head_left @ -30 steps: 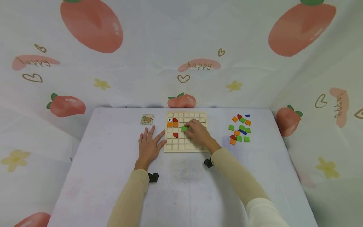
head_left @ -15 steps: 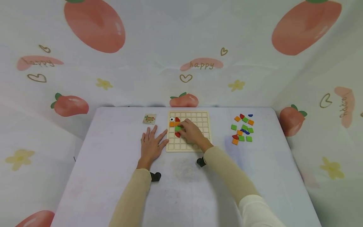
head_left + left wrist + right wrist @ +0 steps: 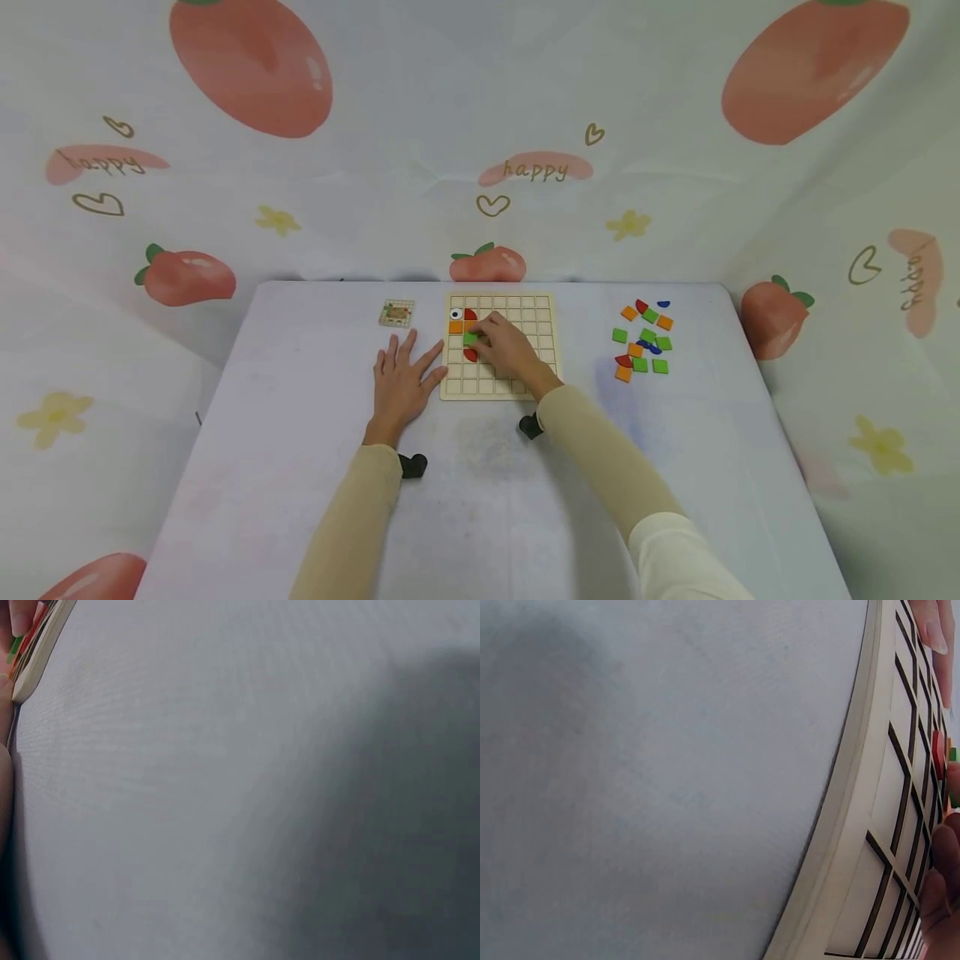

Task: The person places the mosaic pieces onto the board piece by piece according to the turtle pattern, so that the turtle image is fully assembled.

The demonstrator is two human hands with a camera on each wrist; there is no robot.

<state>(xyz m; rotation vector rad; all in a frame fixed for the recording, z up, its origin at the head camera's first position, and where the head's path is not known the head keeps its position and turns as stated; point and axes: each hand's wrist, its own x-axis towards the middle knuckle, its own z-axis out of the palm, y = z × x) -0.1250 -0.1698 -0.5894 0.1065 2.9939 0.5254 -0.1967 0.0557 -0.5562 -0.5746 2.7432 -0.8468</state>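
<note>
My right hand pinches a green square tile over the left part of a wooden grid board. Around that tile lie an eye tile, an upper red quarter-round piece, orange squares and a lower red piece. Fingers spread, my left hand rests on the table with its thumb side at the board's left edge. In the right wrist view the fingers appear at the far right, beside the red piece. The left wrist view catches only the board's corner.
A small pattern card lies behind my left hand. To the board's right is a loose scatter of several green squares, orange squares, red pieces and blue pieces. A patterned cloth hangs behind the white table.
My right hand has carried the green tile leftward across the board, to the spot between the orange squares and the lower red piece. My left hand keeps its place.
</note>
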